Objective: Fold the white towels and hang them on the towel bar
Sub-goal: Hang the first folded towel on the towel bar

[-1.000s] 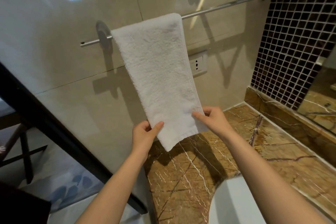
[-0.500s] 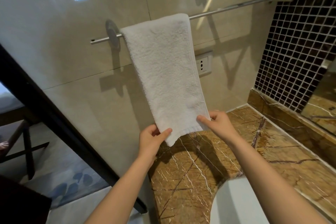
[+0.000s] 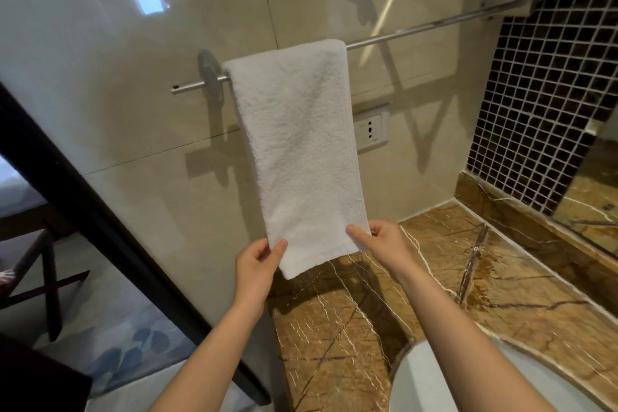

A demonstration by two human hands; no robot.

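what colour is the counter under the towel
Brown marble countertop with white and dark veins, seen in the head view.

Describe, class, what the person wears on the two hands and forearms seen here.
Nothing. The left hand and right hand are bare: no gloves, rings, watch or bracelet show. Both forearms are uncovered down to the picture's bottom edge, with no sleeve in view.

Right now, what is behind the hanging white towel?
The towel bar runs under the white towel's top fold, hidden there. Behind it is beige wall; a wall socket shows at its right edge, partly covered. Both hands pinch its lower corners.
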